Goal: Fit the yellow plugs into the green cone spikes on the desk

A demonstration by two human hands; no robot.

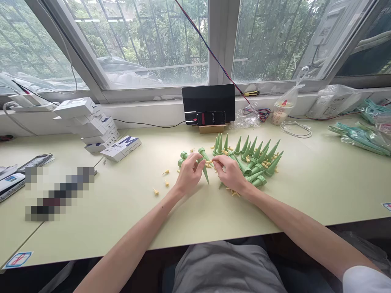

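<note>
My left hand [190, 173] is closed around a green plastic cone spike [204, 163], its tip pointing down toward me. My right hand [229, 173] pinches a small yellow peg [209, 162] right at the side of that cone. Behind my right hand, a group of green cones [255, 156] stands and lies on the pale green table [128, 203], with yellow pegs mixed among them. A few loose yellow pegs [165, 172] lie to the left of my left hand.
A dark tablet [208, 101] with a phone [210, 118] leaning on it stands at the window sill. White boxes [91, 124] are stacked at the left. Bagged teal plastic parts [360, 136] lie at the far right, beside a bagged cup [281, 110].
</note>
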